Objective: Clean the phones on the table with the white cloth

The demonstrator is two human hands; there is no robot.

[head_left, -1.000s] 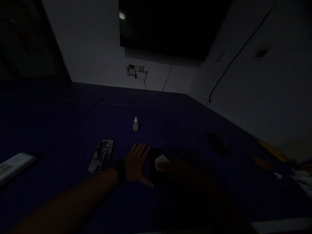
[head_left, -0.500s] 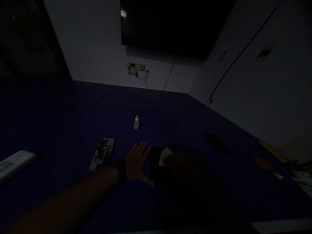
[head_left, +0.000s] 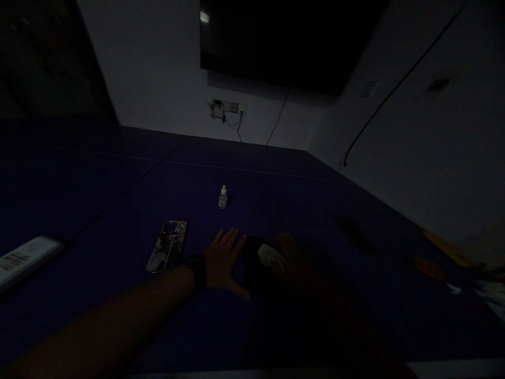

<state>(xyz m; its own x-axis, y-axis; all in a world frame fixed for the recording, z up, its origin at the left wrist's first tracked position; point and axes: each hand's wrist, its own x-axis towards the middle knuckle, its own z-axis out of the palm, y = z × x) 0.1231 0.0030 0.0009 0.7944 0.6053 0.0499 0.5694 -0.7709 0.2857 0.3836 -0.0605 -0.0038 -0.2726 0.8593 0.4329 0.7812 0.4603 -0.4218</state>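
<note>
The only view comes from the wearer's head, above the near edge of the dark blue tabletop (head_left: 189, 184), facing forward and downward. The left hand (head_left: 221, 265) and right hand (head_left: 291, 259) sit close, below the centre; the wall-mounted television (head_left: 284, 42) (cropped by the top edge) hangs well beyond.

1. Left hand (head_left: 224, 261): ungloved, with 4 fingers and 1 thumb visible, the tips rounded.
2. Between it and the left forearm (head_left: 122, 321): 1 broad, dark, watch-like band (head_left: 200, 275), thicker along its upper edge; markings too dim to read.
3. Left forearm: bare as far as it shows.
4. Right hand (head_left: 291, 259): ungloved, its outline blurred by shadow.
</note>
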